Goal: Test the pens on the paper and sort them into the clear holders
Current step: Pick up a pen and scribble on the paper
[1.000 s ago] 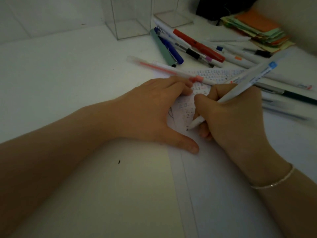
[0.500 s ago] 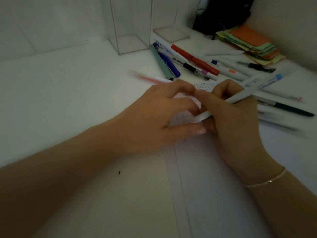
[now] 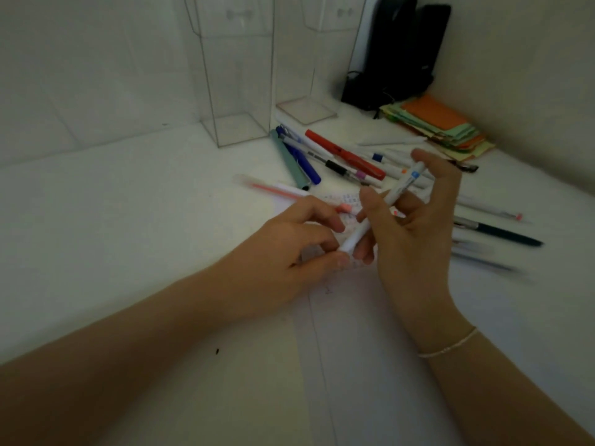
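A white pen with a blue end [image 3: 391, 196] is lifted off the paper [image 3: 360, 317] and slants up to the right. My right hand [image 3: 415, 233] holds it at mid-barrel with thumb and fingers. My left hand [image 3: 296, 252] pinches its lower tip end between thumb and forefinger. Scribbles mark the paper under my hands. Two tall clear holders stand at the back: the left holder [image 3: 238, 91] and the right holder [image 3: 317, 75]. I see no pens inside either.
Loose pens lie in a pile [image 3: 338, 159] behind my hands: red, blue, grey-green, white. A pink pen [image 3: 277, 189] lies at the left, dark pens [image 3: 495, 235] at the right. Coloured paper notes [image 3: 441, 123] and a black object [image 3: 399, 49] fill the back right corner.
The pen has been raised from the paper and tipped more upright. My right fingers have spread along the barrel. My left hand left the paper and took the pen's tip end. The view tilted up.
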The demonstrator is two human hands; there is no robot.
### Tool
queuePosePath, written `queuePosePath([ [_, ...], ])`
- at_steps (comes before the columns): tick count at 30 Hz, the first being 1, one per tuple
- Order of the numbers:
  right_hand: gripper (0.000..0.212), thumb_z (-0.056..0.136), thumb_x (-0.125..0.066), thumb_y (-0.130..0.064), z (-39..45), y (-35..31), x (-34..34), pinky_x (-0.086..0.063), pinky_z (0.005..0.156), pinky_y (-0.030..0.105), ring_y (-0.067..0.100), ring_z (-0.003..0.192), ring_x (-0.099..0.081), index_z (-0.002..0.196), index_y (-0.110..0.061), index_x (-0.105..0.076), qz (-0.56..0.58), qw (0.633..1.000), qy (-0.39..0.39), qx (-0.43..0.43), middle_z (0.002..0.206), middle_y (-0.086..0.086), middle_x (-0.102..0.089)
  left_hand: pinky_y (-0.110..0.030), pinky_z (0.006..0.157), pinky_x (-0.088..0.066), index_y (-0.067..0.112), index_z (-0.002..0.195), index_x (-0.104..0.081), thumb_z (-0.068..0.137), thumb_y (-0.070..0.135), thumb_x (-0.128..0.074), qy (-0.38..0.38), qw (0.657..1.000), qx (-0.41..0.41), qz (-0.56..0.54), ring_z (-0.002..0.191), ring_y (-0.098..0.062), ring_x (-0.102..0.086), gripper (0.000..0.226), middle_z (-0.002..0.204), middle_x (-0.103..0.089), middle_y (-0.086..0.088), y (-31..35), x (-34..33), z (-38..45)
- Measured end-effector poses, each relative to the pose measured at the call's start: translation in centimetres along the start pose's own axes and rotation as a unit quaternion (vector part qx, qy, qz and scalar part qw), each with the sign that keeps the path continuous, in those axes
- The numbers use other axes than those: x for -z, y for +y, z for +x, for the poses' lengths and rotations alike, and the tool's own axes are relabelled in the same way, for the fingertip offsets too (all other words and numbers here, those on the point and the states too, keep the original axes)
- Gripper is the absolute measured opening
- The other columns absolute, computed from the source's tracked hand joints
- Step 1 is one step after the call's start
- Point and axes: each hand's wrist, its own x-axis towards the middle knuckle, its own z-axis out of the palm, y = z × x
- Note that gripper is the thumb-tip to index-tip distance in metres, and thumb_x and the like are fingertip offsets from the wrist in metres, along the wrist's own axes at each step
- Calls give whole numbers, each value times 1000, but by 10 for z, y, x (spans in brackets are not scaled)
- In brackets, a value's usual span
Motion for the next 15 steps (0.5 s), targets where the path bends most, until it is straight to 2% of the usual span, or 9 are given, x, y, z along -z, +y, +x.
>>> queuePosePath([
  [2,49,90,-59,-7,1,0,0,-45,39,23,14,40,-56,128,-25,-34,11,1000,4,-2,76,14,-63,-12,95,-36,16,88,-68,86,42,-49,11,1000,-4,6,108,10,-44,32,113,-50,8,-1,-1,0],
  [5,50,91,-57,-12,4,0,0,-45,39,24,16,40,-54,134,-26,-35,36,999,17,-2,73,14,-64,-12,94,-36,17,87,-66,86,44,-48,33,999,4,28,106,3,-47,33,112,-50,8,-1,-1,1],
  [8,46,96,-49,-11,10,-4,-2,-46,41,25,17,42,-53,137,-27,-36,47,998,39,10,70,10,-66,-21,94,-38,29,86,-63,85,50,-50,74,995,34,61,104,-1,-47,25,110,-49,14,-3,2,2],
  [10,46,97,-48,-8,21,-15,-4,-48,44,23,15,45,-55,138,-25,-36,42,998,48,16,70,8,-67,-27,96,-39,34,93,-63,85,55,-48,119,989,46,74,106,-3,-47,27,110,-48,17,-8,8,4],
  [13,49,96,-48,-7,56,-46,-17,-51,50,19,10,50,-59,140,-19,-30,31,997,45,56,71,2,-67,-37,98,-41,28,105,-64,89,52,-43,200,973,50,106,108,-9,-51,36,113,-51,15,-23,24,8],
  [15,43,96,-49,-8,89,-72,-33,-50,50,19,9,50,-59,135,-15,-33,19,995,32,88,76,3,-67,-38,101,-38,25,108,-64,89,48,-42,243,956,64,150,110,-11,-52,37,115,-54,11,-32,37,10],
])
